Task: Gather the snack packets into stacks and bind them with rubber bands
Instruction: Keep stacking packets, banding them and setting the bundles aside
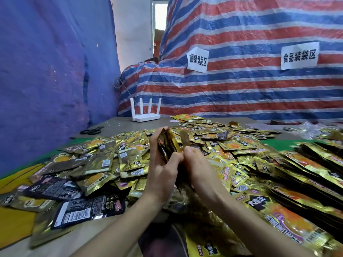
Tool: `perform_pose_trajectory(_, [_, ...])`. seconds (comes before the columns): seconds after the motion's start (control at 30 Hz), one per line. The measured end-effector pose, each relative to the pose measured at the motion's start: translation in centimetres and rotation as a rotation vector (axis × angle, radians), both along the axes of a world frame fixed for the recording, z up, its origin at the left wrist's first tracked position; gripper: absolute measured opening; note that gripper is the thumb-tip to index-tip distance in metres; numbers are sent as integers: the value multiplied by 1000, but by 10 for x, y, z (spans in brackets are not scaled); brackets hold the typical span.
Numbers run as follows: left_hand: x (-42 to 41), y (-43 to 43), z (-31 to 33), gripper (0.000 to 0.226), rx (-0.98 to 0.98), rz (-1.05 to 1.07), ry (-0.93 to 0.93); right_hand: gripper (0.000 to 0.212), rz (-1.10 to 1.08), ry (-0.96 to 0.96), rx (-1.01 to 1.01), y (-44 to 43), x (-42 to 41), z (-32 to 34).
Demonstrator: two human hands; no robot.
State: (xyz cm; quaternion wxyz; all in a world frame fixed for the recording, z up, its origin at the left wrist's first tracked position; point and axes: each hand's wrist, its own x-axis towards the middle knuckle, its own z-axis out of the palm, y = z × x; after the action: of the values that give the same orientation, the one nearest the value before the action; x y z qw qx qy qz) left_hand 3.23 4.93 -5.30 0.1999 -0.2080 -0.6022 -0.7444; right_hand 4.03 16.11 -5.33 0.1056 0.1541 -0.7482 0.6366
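A small stack of gold snack packets (168, 143) was gripped upright in the left hand (163, 167), in front of the white router (146, 115) and well nearer the camera. A single packet (185, 140) was pinched by the right hand (196, 167), which was pressed close against the left. The loose heap of packets (115, 160) was spread in front of the router, and black scissors (91, 130) were laid to its left.
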Motion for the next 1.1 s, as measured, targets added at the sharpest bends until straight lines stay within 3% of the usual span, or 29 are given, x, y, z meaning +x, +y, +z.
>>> perform_pose_trajectory(0.13, [-6,-3,0,56,125,16,92,50,196,-4,-122,-5,0,-11])
perform_pose_trajectory(0.23, [-11,-1,-4,57,318,-22,-117,63,308,-19,-73,3,2,-13])
perform_pose_trajectory(0.33, [-12,-3,-8,60,474,-219,-316,78,285,-21,50,5,4,-13])
perform_pose_trajectory(0.4, [-11,-10,-5,66,524,-369,-378,77,242,-21,49,4,4,-12])
perform_pose_trajectory(0.47, [-10,-14,-4,67,506,-393,-392,68,212,-30,9,3,4,-10])
perform_pose_trajectory(0.6, [-11,-11,-5,67,326,-100,-262,51,126,-58,-6,8,5,-5])
perform_pose_trajectory(0.7, [-12,-2,-8,82,257,-70,-215,57,109,-83,12,4,8,-6])
perform_pose_trajectory(0.8, [-10,4,-13,77,159,24,-189,65,153,-216,-138,-2,9,-4])
perform_pose_trajectory(0.9, [-13,3,-13,69,287,11,-245,50,156,-341,-304,1,5,6])
perform_pose_trajectory(1.03, [-18,-4,-10,55,327,56,-239,38,-4,-274,-89,11,3,13])
perform_pose_trajectory(1.1, [-17,-5,-10,54,313,83,-225,51,-39,-253,63,14,3,12])
